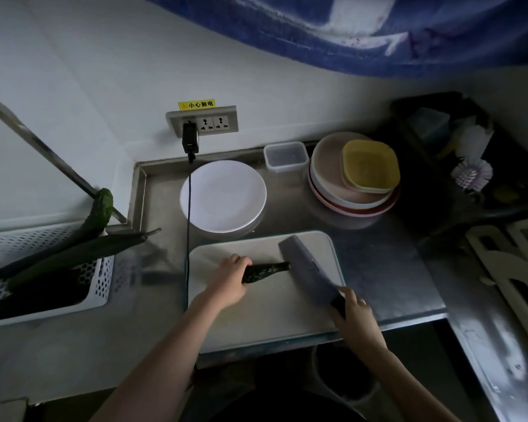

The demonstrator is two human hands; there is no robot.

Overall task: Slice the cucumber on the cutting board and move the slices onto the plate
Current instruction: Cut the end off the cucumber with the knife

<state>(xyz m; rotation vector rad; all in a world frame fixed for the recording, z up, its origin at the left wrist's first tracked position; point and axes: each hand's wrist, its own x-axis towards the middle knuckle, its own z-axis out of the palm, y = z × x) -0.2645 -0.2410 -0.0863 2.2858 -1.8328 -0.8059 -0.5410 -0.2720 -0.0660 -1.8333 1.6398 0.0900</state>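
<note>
The cutting board lies at the front edge of the steel tabletop, its near edge flush with that edge. The cucumber lies on the board's left half, uncut, its narrow tip pointing right. The left hand rests on the cucumber's left end, fingers closed around it. The right hand is at the board's right edge, fingers closed around the dark handle of the cleaver. The cleaver blade runs diagonally from the handle toward the board's rear edge; its edge meets the cucumber tip. Whether the blade has entered the cucumber cannot be determined.

The white plate stands just behind the board, toward the rear-left corner of the tabletop, with no slices on it. A black cable crosses the plate's left rim and runs down past the board's left edge. A stack of dishes stands at the rear edge, right of the plate.
</note>
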